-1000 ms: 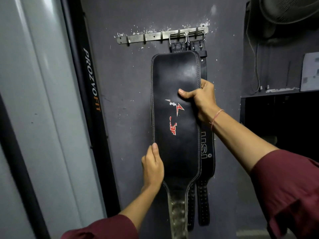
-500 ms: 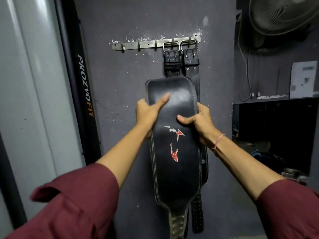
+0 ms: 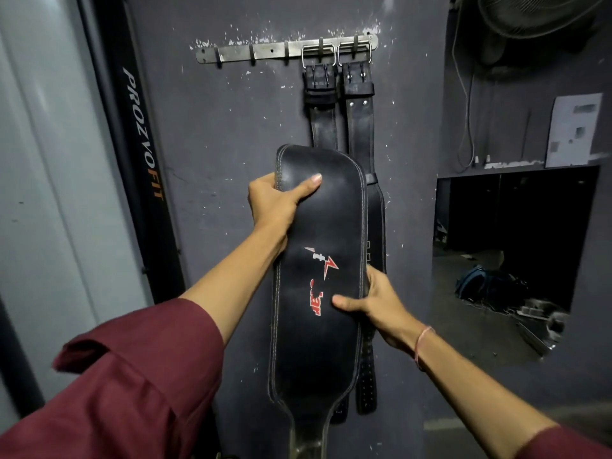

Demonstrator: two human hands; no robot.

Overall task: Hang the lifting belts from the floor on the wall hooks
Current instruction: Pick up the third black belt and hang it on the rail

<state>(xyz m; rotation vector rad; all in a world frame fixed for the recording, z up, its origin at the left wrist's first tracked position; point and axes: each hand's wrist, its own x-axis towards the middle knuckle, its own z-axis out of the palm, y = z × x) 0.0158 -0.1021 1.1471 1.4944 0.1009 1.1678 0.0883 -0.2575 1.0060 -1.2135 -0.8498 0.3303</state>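
1. Dark grey wall (image 3: pixel 215 160), flecked with white scuffs, fills the middle of the frame. A metal hook rail (image 3: pixel 265 54) runs across its top centre.
2. A black front belt (image 3: pixel 318 342) and a black rear belt (image 3: pixel 359 127) hang side by side from the rail's right-hand hooks by metal buckles (image 3: pixel 318 54).
3. The front belt's wide padded section, marked with a red and white logo, overlaps the rear belt at centre frame.
4. The left hand (image 3: pixel 275 207) has its grip clenched on the front belt's upper left edge, thumb across the leather.
5. The right hand (image 3: pixel 377 303) has its grip clenched on the lower right edge, thumb on the front. A pink thread (image 3: pixel 421 342) circles that wrist.
6. Maroon sleeves (image 3: pixel 132 392) fill the bottom corners.
7. A black upright (image 3: pixel 142 134) lettered PROZVOFIT stands at left, and a fan (image 3: pixel 536 11) sits at upper right.
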